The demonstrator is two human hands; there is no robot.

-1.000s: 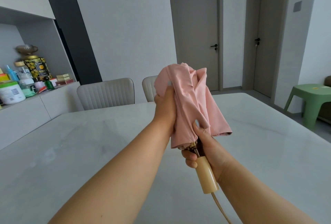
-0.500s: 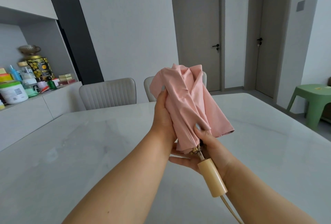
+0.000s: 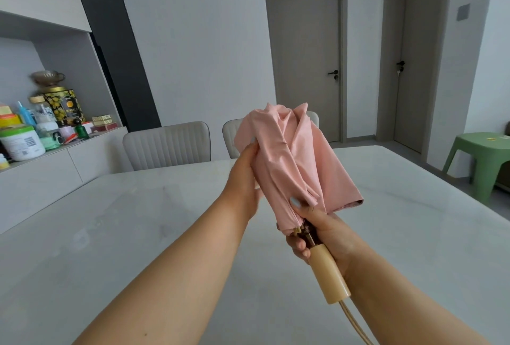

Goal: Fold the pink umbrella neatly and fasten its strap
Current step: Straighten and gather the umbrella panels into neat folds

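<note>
The pink umbrella (image 3: 292, 162) is held up over the desk (image 3: 110, 234), handle (image 3: 328, 275) down. The shaft just above the handle is gripped by the right hand (image 3: 320, 228); the loose canopy above it is gathered by the left hand (image 3: 245, 176). Soft, light, slippery fabric is expected to spring open, so pleats are best pinched near the rib tips. No strap is seen.

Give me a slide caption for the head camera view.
Right hand grips the pink umbrella above its handle while left hand gathers loose canopy.
</note>
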